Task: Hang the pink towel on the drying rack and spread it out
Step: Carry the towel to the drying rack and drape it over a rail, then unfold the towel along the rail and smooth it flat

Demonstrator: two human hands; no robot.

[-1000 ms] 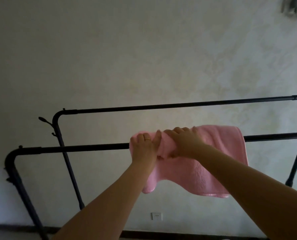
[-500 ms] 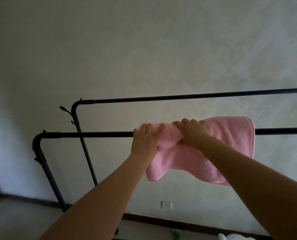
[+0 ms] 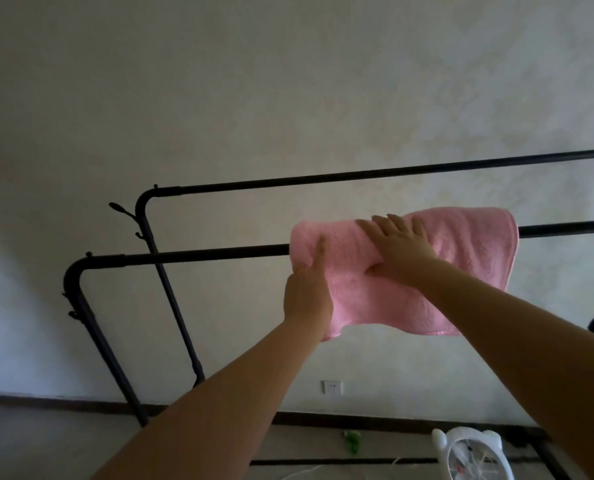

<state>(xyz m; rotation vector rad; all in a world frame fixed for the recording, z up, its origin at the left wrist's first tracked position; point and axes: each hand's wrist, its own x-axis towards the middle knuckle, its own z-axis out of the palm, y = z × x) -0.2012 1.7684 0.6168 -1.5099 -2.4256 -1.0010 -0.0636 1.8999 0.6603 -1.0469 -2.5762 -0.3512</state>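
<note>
The pink towel (image 3: 461, 251) hangs over the near bar of the black drying rack (image 3: 191, 253), draped on both sides. My left hand (image 3: 307, 292) is at the towel's left edge, thumb on its front and fingers hidden behind the cloth, pinching it. My right hand (image 3: 401, 249) lies on top of the towel over the bar, fingers spread across the top and thumb under the front fold. The towel's right edge hangs free beside the bar.
A second, higher rack bar (image 3: 357, 174) runs behind, close to the pale wall. Rack legs (image 3: 111, 355) slant down at the left. On the floor stand a white fan (image 3: 475, 455) and a small green object (image 3: 352, 439); a wall socket (image 3: 332, 387) sits low.
My left hand has slid down from the bar's top to the towel's left edge. The towel's left end now lies wider along the bar. The view has shifted left and downward.
</note>
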